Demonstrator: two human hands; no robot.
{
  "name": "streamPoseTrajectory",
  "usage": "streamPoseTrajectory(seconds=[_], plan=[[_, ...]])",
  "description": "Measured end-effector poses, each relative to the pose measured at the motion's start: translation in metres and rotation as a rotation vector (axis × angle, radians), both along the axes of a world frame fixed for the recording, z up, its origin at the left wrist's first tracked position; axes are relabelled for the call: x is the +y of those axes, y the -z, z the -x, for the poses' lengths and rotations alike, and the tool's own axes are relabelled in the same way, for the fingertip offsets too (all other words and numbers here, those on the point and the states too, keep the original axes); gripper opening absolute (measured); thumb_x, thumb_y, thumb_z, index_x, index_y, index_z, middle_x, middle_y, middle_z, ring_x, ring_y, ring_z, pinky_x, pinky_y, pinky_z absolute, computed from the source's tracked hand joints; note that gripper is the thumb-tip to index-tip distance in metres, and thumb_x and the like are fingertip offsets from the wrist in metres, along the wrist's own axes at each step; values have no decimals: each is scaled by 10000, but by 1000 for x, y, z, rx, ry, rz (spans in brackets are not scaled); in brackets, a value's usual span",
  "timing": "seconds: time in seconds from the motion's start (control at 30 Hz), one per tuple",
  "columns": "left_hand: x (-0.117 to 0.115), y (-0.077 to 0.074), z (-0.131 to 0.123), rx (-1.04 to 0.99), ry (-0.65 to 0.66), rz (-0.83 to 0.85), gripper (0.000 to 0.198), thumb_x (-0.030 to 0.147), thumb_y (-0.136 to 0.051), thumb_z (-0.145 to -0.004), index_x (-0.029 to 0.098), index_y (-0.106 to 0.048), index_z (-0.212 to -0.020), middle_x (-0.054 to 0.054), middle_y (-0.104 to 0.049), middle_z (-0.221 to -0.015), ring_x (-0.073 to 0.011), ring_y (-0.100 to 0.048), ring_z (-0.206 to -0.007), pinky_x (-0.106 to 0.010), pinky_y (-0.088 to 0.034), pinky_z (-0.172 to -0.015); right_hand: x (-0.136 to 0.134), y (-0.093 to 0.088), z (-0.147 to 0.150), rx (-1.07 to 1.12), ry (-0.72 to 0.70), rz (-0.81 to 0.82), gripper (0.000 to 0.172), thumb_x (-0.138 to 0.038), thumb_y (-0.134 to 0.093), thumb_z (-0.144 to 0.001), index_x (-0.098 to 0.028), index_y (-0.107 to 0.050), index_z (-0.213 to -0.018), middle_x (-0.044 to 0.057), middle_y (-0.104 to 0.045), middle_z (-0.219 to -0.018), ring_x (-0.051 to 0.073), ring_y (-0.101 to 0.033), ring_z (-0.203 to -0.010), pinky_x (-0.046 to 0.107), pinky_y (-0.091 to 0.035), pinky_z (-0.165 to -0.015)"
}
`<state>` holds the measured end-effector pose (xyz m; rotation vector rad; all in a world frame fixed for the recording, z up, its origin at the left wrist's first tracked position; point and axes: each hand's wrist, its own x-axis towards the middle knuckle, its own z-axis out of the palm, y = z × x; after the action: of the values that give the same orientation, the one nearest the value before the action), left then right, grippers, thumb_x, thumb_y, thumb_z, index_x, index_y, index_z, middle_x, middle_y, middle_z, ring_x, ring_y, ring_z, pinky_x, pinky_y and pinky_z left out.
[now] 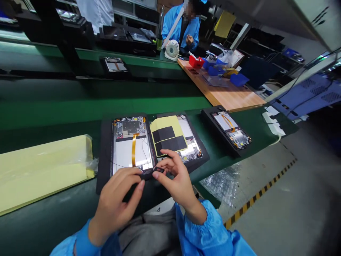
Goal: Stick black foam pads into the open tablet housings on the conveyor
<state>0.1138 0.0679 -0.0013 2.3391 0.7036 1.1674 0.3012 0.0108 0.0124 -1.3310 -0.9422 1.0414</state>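
Between the thumb and fingers of my right hand [177, 179] is a small black rectangular piece [159, 169] with a lighter middle, pinched just off the lower right corner of an opened tablet [125, 149]. The tablet lies in a black foam tray [104, 156], its circuit board, white battery area and orange flat cable exposed. My left hand [117, 201] is at the tablet's lower edge, fingers curved and thumb apart, with nothing visible in it. To the right, a yellow sheet with black adhesive patches [170, 137] rests on a second opened tablet [190, 137].
A stack of yellow sheets [45, 167] lies at left on the green bench. Another opened tablet [231, 129] sits in foam at right; one more [115, 64] is farther back. Beyond are a wooden board [239, 97] with bins, a small fan [172, 49] and a co-worker [183, 28].
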Motion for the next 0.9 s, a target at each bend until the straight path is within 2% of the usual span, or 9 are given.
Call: streamPoseTrajectory(seconds=[0.07, 0.13, 0.23, 0.3, 0.4, 0.5, 0.57, 0.73, 0.9], plan=[[13, 0, 4, 126, 50, -81, 173, 81, -531, -1027, 169, -637, -1133, -90, -732, -1102, -216, -658, -1062, -357, -542, -940, 1, -1, -7, -43, -14, 20, 584, -188, -807, -791, -259, -572, -1321, -16, -714, -891, 161, -691, -824, 265, -490, -690], [26, 0, 3, 295, 158, -217, 309, 49, -477, -1004, 141, -639, -1251, -120, -728, -1267, -291, -628, -1197, -446, -518, -1002, 2, -2, -13, -75, -23, 33, 602, -195, -803, -794, -257, -565, -1343, -9, -723, -902, 166, -692, -822, 275, -489, -690], [44, -1, 0, 463, 315, -372, 414, 15, -434, -958, 119, -648, -1298, -134, -718, -1355, -356, -609, -1273, -558, -459, -1076, 0, -2, -19, -93, -30, 44, 624, -195, -789, -814, -267, -549, -1385, 3, -748, -935, 165, -697, -819, 288, -502, -708], [57, -3, 3, 481, 368, -404, 363, 30, -437, -969, 117, -683, -1222, -144, -741, -1289, -338, -645, -1203, -548, -459, -1074, -1, -1, -21, -93, -39, 40, 613, -190, -772, -835, -273, -542, -1397, 12, -766, -953, 175, -722, -858, 293, -510, -716], [76, -4, 16, 442, 404, -393, 278, 66, -453, -1007, 134, -709, -1091, -155, -747, -1209, -296, -666, -1093, -463, -503, -998, -2, -1, -22, -86, -64, 23, 567, -172, -733, -864, -277, -548, -1390, 15, -774, -969, 188, -752, -961, 307, -540, -779], [89, -2, 28, 408, 448, -322, 263, 97, -468, -1033, 167, -701, -1130, -128, -739, -1200, -264, -666, -1072, -404, -514, -962, 0, -1, -22, -65, -97, 20, 524, -174, -719, -878, -272, -559, -1367, 16, -772, -990, 183, -761, -976, 332, -572, -859], [92, -3, 30, 395, 461, -276, 258, 113, -464, -1047, 181, -698, -1130, -113, -731, -1214, -254, -662, -1083, -395, -511, -968, 1, -1, -20, -74, -107, 26, 512, -175, -718, -877, -268, -566, -1357, 16, -769, -994, 168, -764, -897, 320, -588, -815], [79, -15, 10, 337, 436, -216, 233, 145, -486, -1058, 155, -704, -977, -124, -711, -1126, -270, -623, -1065, -433, -495, -972, 5, -2, -8, -240, -91, 34, 539, -161, -670, -891, -264, -541, -1404, 24, -749, -1036, 92, -664, -583, 236, -520, -547], [71, -18, -6, 345, 449, -232, 273, 123, -460, -1049, 115, -729, -1005, -112, -703, -962, -264, -606, -918, -451, -503, -878, 10, 2, 4, -554, -62, -7, 573, -113, -589, -915, -230, -502, -1469, 61, -732, -1110, 107, -636, -610, 275, -563, -625]])
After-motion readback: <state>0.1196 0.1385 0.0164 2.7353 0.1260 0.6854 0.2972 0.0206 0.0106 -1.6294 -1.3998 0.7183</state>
